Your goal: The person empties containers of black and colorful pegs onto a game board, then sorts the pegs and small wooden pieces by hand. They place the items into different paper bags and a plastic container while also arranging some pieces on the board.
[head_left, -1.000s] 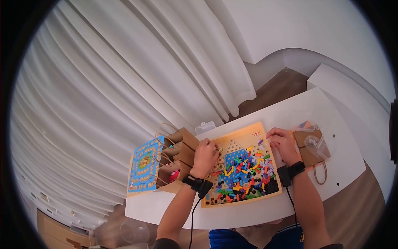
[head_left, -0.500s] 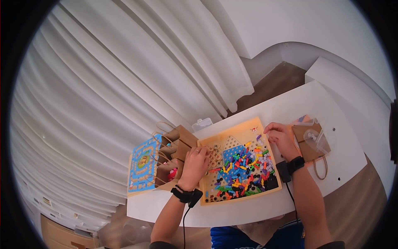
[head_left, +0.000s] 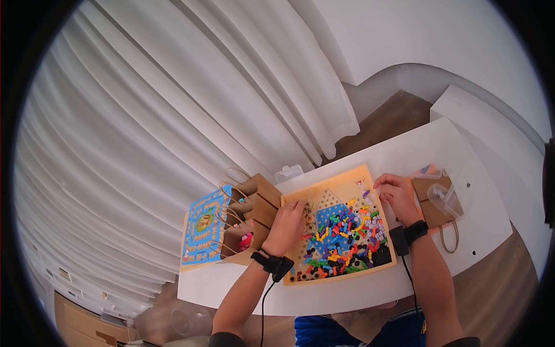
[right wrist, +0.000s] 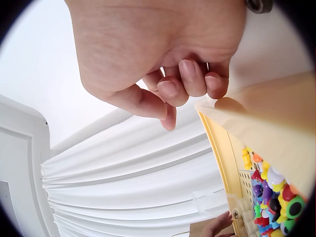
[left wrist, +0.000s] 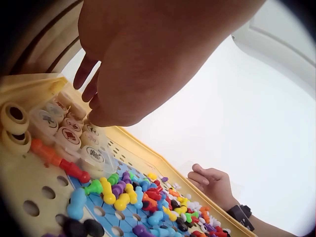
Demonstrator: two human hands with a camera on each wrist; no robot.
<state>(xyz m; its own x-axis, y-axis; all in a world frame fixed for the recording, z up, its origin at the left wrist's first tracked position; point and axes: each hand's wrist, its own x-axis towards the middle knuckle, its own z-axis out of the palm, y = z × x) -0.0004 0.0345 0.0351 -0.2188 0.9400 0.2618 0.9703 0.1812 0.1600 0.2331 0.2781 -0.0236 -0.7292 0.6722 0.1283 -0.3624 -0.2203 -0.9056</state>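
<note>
My left hand (head_left: 287, 226) reaches over the left side of a wooden game tray (head_left: 347, 185). In the left wrist view its fingers point down, the thumb close over round lettered game discs (left wrist: 69, 137) that stand grouped in a clear plastic box (left wrist: 106, 170). The thumb covers the index fingertip. Beside the box lie an orange-red peg (left wrist: 61, 162) and two ring-shaped wooden pieces (left wrist: 16, 121). At the tray's right rim my right hand (head_left: 396, 196) hangs with loosely curled fingers, holding nothing. Many colourful plastic pegs (head_left: 347, 238) cover the tray's middle and right.
Brown paper bags (head_left: 267, 198) with rope handles stand left of the tray, beside a blue printed game board (head_left: 201, 226). To the right, a clear plastic container (head_left: 446, 199) overlaps a flat brown bag (head_left: 426, 205). A small clear case (head_left: 288, 173) is behind the tray.
My left hand shifted left toward the paper bags half a second ago, uncovering the discs, and is back over them now. The right hand stays by the rim.
</note>
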